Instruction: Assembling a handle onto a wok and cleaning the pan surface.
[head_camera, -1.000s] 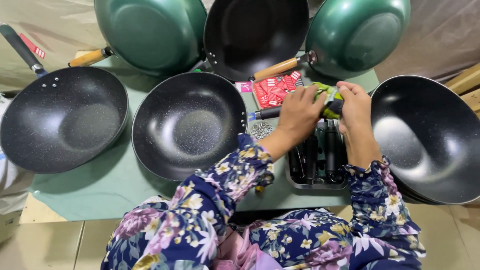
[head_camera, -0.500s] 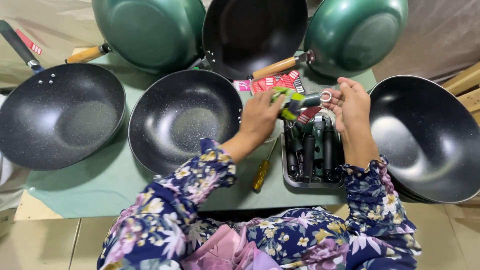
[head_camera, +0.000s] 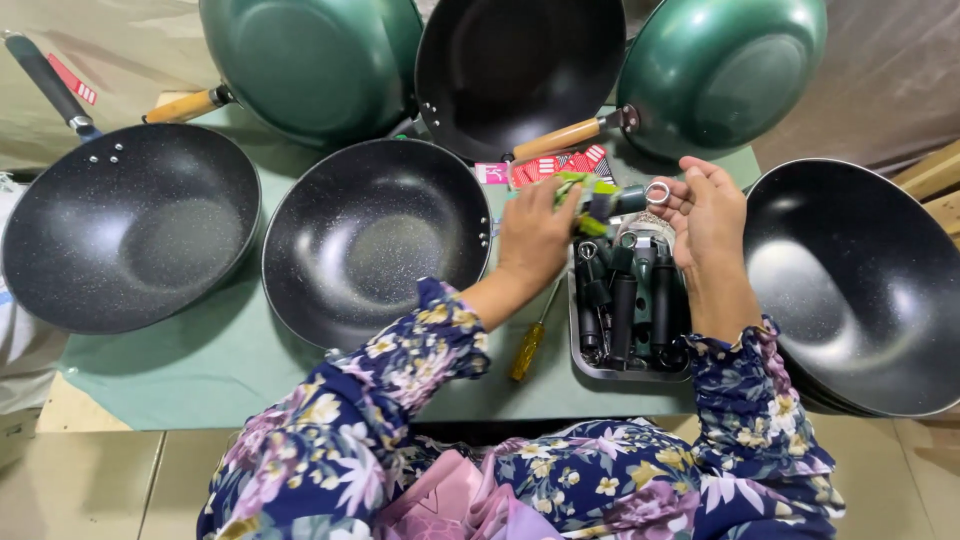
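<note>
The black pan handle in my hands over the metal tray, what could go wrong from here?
1. The handle is held only by the fingertips of the left hand and right hand; it could slip into the tray of handles.
2. The small ring at its end might drop and get lost.
3. The screwdriver lies by the left forearm, which could nudge it away.

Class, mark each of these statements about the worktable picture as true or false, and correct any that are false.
1. The left hand and right hand hold a pan handle between them, above the metal tray. True.
2. The tray is filled with wooden spoons. False: it holds black handles.
3. A yellow-handled screwdriver lies on the table left of the tray. True.
4. All the woks are green. False: two are green outside, such as the one at top right; the others are black.
5. The wok nearest the left hand has food in it. False: it is empty.
</note>
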